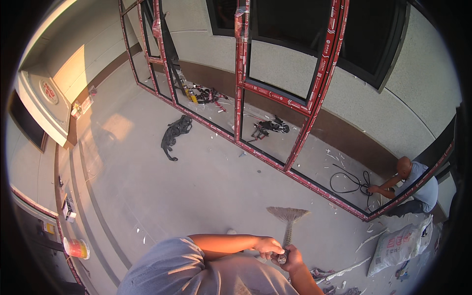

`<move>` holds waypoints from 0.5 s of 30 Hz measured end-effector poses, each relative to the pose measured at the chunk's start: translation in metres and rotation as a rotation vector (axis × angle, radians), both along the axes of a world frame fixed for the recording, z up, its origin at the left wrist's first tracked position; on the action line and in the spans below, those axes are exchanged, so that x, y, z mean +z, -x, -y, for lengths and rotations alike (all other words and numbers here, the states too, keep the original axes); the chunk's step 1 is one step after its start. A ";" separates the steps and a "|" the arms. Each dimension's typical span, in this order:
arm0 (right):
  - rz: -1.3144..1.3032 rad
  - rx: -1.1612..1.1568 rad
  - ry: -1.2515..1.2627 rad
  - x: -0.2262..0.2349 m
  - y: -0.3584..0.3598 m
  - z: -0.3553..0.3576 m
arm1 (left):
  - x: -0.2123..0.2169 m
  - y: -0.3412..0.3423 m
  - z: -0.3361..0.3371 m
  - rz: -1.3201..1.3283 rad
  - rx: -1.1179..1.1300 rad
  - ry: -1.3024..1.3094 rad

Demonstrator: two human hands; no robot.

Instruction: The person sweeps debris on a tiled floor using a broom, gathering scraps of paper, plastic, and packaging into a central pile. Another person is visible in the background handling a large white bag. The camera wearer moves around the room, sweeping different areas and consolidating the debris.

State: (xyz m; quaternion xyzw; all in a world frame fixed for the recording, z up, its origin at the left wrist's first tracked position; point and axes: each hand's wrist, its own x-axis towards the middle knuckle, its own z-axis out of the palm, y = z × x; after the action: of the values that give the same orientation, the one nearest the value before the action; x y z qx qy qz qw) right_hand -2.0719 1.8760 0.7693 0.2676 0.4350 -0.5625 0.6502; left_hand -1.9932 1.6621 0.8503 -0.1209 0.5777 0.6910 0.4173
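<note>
A straw broom [288, 215] points away from me, its fanned bristles over the grey floor and its bound shaft running back toward my body. My right hand [293, 259] is closed round the shaft near its end. Right beside it, my left hand [269, 246] has its fingers curled against the same shaft. The tips of the left fingers are partly hidden behind the handle's end.
A red-taped window frame [265, 147] crosses the floor ahead. Behind it at right, a person [415, 184] crouches over a black cable [346, 182]. Black crumpled material [175, 135], a white sack [398, 246] and a bucket [76, 248] stand or lie around. Steps [88, 191] run along the left.
</note>
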 end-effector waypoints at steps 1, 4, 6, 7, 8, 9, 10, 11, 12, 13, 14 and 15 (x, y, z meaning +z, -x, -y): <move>0.010 0.063 -0.055 -0.022 0.001 0.002 | -0.004 -0.020 0.016 0.021 0.104 -0.047; -0.270 0.399 -0.295 -0.060 -0.008 0.005 | -0.049 -0.093 0.066 -0.072 0.350 0.141; -0.535 0.729 -0.364 -0.044 -0.015 0.033 | -0.092 -0.151 0.107 -0.138 0.417 0.540; -0.643 0.896 -0.337 -0.030 -0.018 0.042 | -0.121 -0.184 0.132 -0.079 0.415 0.687; -0.746 1.060 -0.308 -0.017 -0.021 0.051 | -0.142 -0.219 0.156 -0.016 0.406 0.833; -0.849 1.220 -0.279 -0.012 -0.019 0.062 | -0.151 -0.250 0.177 0.075 0.445 0.844; -0.973 1.342 -0.245 -0.026 -0.017 0.074 | -0.158 -0.287 0.204 0.164 0.492 0.865; -0.985 1.317 -0.161 -0.044 -0.016 0.097 | -0.219 -0.344 0.226 0.120 0.554 0.962; -0.982 1.266 -0.136 -0.043 -0.015 0.109 | -0.205 -0.357 0.246 0.324 0.655 0.797; -0.965 1.230 -0.088 -0.024 -0.027 0.127 | -0.205 -0.394 0.270 0.419 0.517 0.798; -0.713 0.963 -0.152 -0.013 -0.036 0.165 | -0.200 -0.427 0.288 0.670 0.636 0.744; -0.490 0.678 -0.227 0.009 -0.050 0.209 | -0.217 -0.476 0.300 0.776 0.757 0.760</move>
State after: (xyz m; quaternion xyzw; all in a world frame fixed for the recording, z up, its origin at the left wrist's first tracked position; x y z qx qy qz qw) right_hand -2.0215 1.6668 0.7779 0.0377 0.6989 -0.3128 0.6421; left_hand -1.5174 1.3617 0.6329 -0.6944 0.5069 0.4443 0.2519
